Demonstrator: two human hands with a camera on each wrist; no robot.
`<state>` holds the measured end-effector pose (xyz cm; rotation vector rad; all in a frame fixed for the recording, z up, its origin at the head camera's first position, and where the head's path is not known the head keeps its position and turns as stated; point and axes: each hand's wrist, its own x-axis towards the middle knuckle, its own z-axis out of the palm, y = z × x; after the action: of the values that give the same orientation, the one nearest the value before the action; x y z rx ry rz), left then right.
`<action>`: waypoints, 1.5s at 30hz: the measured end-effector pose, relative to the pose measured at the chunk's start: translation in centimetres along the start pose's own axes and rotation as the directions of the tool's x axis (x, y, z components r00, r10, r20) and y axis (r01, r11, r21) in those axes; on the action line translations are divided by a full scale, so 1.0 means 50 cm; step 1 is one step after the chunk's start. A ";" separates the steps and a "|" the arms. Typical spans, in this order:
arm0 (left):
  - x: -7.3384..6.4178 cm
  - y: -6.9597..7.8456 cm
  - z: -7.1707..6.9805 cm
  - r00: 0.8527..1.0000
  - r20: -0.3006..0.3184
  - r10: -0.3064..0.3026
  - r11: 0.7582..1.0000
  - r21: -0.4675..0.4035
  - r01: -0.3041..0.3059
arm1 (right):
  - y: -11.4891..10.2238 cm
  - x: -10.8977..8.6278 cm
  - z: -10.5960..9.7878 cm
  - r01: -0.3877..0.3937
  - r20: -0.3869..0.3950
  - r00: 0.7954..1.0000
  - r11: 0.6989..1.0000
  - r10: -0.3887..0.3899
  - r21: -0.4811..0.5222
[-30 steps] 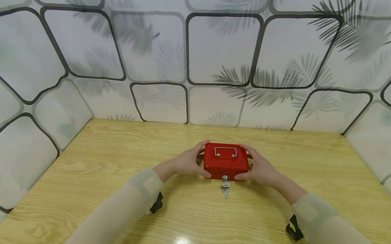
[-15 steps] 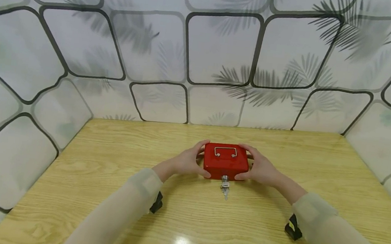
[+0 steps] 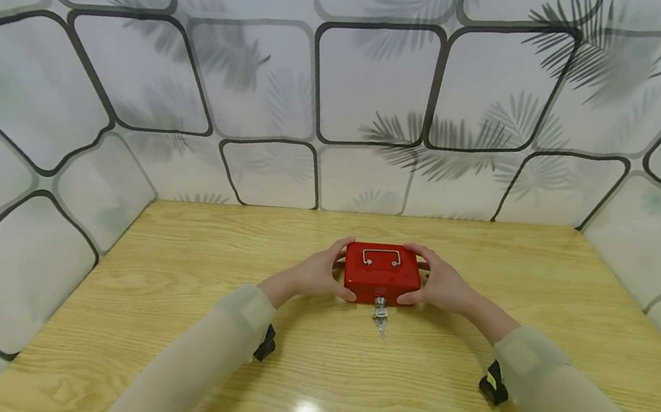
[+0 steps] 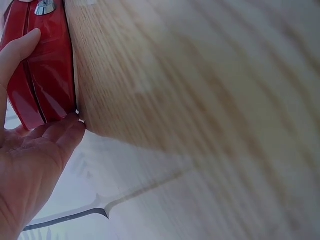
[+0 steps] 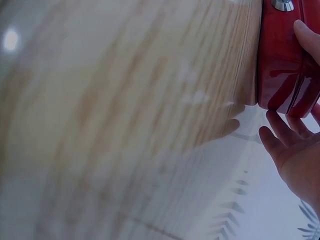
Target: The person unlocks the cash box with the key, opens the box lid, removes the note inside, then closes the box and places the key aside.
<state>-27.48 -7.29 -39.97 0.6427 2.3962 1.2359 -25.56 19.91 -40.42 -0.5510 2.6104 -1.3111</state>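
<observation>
— Position of the red box [image 3: 381, 278]?
— On the wooden table [image 3: 372, 381], closed, keys [image 3: 381, 319] hanging at its front.
— Grip?
— My left hand [image 3: 316, 274] holds one end, my right hand [image 3: 445, 288] the other, thumbs [image 3: 347, 293] on the front.

L sleeve [image 3: 190, 360] (worktop [image 3: 150, 281] L-edge side) & R sleeve [image 3: 589, 405] (R-edge side): long, pale beige, grey-green cuffs [image 3: 245, 310]. Blk L unit [image 3: 265, 345] & R unit [image 3: 495, 391] at wrists, latter w/ sm. yellow patch. L hand [image 3: 319, 274], R hand [image 3: 442, 287] bare.
</observation>
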 end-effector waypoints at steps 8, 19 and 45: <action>0.006 -0.002 -0.009 0.999 0.032 -0.002 0.999 -0.050 0.003 | -0.001 0.005 -0.010 0.003 0.032 0.999 0.999 -0.004 0.035; 0.007 -0.008 -0.035 0.997 0.079 0.006 0.993 -0.116 0.003 | -0.019 0.018 -0.040 0.006 0.102 0.995 0.999 -0.001 -0.050; 0.018 0.012 -0.045 0.959 -0.272 0.077 0.984 -0.133 -0.117 | -0.054 0.039 -0.078 -0.083 -0.114 0.991 0.987 0.067 -0.138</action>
<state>-29.25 -7.98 -38.32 0.5874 2.4770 1.6161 -27.86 20.53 -35.90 -0.4076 2.8010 -1.1697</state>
